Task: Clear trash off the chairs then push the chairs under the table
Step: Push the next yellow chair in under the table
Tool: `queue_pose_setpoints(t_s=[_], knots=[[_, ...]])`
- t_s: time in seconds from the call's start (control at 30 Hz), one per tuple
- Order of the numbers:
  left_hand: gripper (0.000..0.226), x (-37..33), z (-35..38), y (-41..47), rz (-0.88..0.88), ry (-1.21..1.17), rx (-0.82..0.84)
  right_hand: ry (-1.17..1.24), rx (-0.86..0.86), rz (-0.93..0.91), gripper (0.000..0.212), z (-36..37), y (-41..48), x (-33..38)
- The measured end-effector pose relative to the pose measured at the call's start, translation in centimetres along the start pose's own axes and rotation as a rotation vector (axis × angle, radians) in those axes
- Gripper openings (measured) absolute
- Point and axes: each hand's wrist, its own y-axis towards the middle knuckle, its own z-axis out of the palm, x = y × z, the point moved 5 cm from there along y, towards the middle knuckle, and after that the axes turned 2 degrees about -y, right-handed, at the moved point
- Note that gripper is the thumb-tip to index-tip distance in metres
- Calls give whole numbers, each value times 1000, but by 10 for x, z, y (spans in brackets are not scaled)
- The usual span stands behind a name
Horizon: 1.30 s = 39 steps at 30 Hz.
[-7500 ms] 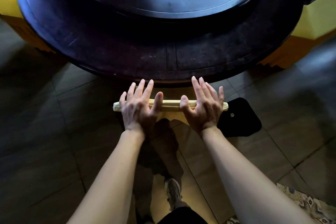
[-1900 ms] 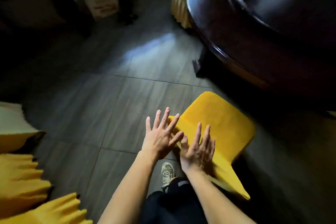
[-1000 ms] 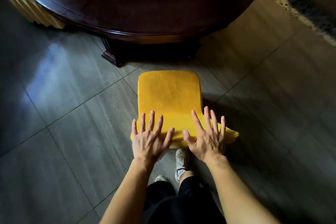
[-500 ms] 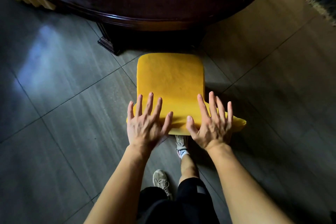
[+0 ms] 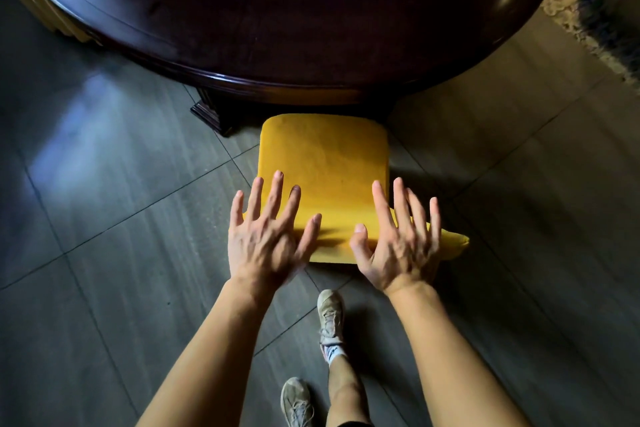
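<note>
So the yellow chair [image 5: 323,163] sits right in front of me, seat facing the dark round table [image 5: 277,21], its front edge just at the table's rim and the shadow under it. My left hand [image 5: 266,239] and right hand [image 5: 398,243] are both flat with fingers spread wide, gripping nothing, over the top of the chair back. Can't really tell if the palms are pressing on it or just above it. The seat looks bare, plain yellow fabric.

Hard-to-see stuff: the chair legs are completely hidden under the seat, and the table only shows as a curved slab cut off at the top, with one carved foot [image 5: 207,113] poking out on the left. Something yellow and pleated [image 5: 45,7] at the far left is mostly cropped.

Floor is big grey tiles [image 5: 104,184] with a pale glare patch on the left, and a patterned rug [image 5: 595,0] in the top right corner. My sneakers [image 5: 330,314] are below the chair.
</note>
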Motion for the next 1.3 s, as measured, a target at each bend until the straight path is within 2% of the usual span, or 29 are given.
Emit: queue_pose_setpoints(t_s=[0.53, 0.83, 1.13, 1.3], knots=[[73, 15, -6, 137, -72, -1, -44, 1, 10, -91, 71, 24, 146, 13], [68, 40, -12, 232, -115, 42, -139, 16, 40, -117, 72, 45, 248, 36], [60, 47, -16, 244, -56, 44, -258, 101, 27, -126, 69, 43, 260, 41], [61, 45, -18, 239, -78, 64, -217, 91, 91, -122, 70, 43, 256, 39]])
